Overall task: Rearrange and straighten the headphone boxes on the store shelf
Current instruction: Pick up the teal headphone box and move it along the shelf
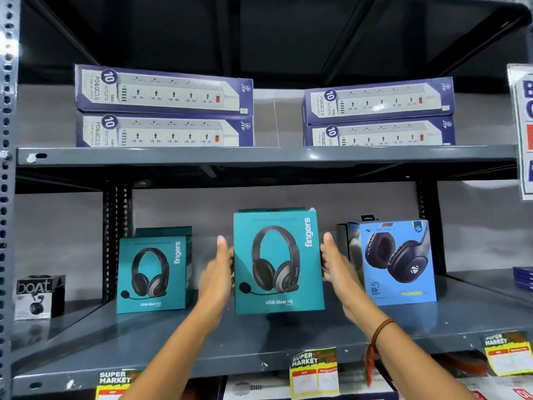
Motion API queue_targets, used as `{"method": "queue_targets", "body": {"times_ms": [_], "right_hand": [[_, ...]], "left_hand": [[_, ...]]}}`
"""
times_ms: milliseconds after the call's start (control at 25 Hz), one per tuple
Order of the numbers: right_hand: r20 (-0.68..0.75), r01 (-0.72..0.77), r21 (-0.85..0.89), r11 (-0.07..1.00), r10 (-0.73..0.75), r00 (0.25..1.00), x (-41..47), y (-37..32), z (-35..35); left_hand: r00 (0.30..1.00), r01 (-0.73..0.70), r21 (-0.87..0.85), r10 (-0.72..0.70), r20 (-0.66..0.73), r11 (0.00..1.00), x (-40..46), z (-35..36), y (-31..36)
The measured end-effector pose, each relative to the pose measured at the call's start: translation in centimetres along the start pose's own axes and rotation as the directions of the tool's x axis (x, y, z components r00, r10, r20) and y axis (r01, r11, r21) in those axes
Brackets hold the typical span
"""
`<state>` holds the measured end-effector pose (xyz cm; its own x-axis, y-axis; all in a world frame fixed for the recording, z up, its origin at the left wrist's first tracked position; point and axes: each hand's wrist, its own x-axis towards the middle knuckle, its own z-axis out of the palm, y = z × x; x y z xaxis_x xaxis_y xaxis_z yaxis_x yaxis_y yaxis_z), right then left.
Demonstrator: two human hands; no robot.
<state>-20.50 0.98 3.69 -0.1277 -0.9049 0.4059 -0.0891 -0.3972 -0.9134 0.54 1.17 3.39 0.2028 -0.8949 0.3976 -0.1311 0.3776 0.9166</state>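
Note:
A teal "fingers" headphone box (278, 261) stands upright at the middle of the grey lower shelf (288, 339), facing me. My left hand (219, 272) grips its left side and my right hand (334, 264) grips its right side, thumbs pointing up. A smaller-looking teal "fingers" box (154, 274) stands further back on the left, turned slightly. A blue Zebronics headphone box (399, 262) stands on the right, close to my right hand. A small black "boat" box (37, 295) sits at the far left of the shelf.
The upper shelf (259, 155) carries two stacks of purple power-strip boxes (164, 106) (377, 112). Yellow price tags (314, 370) hang on the lower shelf's front edge. A perforated upright post (7, 168) runs down the left. A sign (523, 131) hangs at right.

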Motion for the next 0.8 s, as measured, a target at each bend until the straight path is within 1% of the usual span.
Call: {"method": "queue_targets", "body": {"times_ms": [80, 160, 240, 320, 440, 520, 680, 800], "right_hand": [[-0.001, 0.08, 0.004, 0.997, -0.08, 0.997, -0.2, -2.4, -1.5], [-0.005, 0.134, 0.015, 0.991, -0.134, 0.991, -0.9, -4.6, -2.9], [0.002, 0.181, 0.041, 0.983, -0.181, 0.984, -1.6, -6.3, -4.3], [0.015, 0.203, 0.076, 0.976, -0.205, 0.979, -2.2, -7.4, -4.9], [0.028, 0.219, 0.064, 0.974, -0.221, 0.975, -2.3, -7.4, -4.2], [0.078, 0.218, 0.078, 0.973, -0.224, 0.971, -2.2, -6.5, -2.6], [0.223, 0.202, 0.18, 0.963, -0.24, 0.945, -1.8, -4.2, 3.3], [0.363, 0.168, 0.205, 0.964, -0.235, 0.902, -0.6, -2.3, 9.5]], "left_hand": [[0.995, -0.05, 0.096, 0.058, -0.085, 0.994, -0.1, -0.9, 2.9], [0.975, -0.121, 0.139, 0.144, -0.168, 0.983, -1.6, -1.6, 5.9], [0.955, -0.208, 0.136, 0.231, -0.187, 0.969, -3.2, -1.9, 8.1], [0.949, -0.237, 0.127, 0.257, -0.182, 0.963, -4.3, -1.8, 9.0], [0.943, -0.228, 0.117, 0.249, -0.219, 0.967, -4.5, -2.0, 8.3], [0.941, -0.224, 0.102, 0.242, -0.236, 0.969, -4.1, -2.8, 6.7], [0.946, -0.186, 0.03, 0.188, -0.264, 0.982, -2.7, -6.4, 3.1], [0.945, -0.189, -0.057, 0.166, -0.281, 0.98, -1.0, -10.2, 1.0]]}}
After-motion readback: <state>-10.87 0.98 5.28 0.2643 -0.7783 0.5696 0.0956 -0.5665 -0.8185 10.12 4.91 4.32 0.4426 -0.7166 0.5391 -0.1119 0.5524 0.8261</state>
